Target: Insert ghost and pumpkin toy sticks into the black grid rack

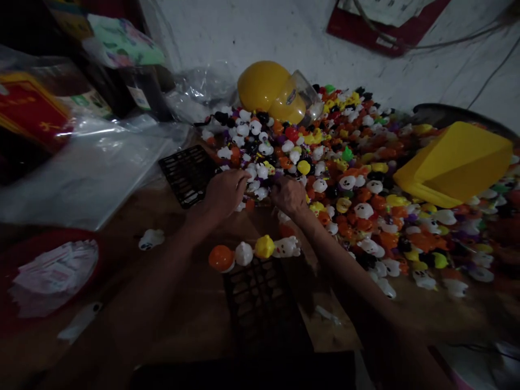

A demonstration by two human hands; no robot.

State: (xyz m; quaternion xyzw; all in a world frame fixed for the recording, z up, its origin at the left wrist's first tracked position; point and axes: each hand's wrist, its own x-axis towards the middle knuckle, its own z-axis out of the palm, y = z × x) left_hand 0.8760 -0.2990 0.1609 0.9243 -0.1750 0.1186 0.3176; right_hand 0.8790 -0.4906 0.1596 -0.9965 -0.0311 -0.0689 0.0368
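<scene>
At the near edge of a heap of small plastic figures (365,210), both hands reach in side by side. My left hand (226,190) has its fingers curled in against white figures (260,171); what they grip is hidden. To its right, my right hand (290,196) is closed, knuckles up, and its fingertips are out of sight among the toys. Nearer to me, a black slotted tray (260,295) bears a short row along its far edge: an orange figure (221,258), a white one (244,253), a yellow one (265,246) and a white ghost-like one (287,247).
Another black tray (189,173) lies left of my left hand. A yellow scoop (455,165) rests on the heap at right; a yellow cap (264,86) with a clear visor sits behind. Left are plastic bags (93,179) and a red basin (87,238) of small packets.
</scene>
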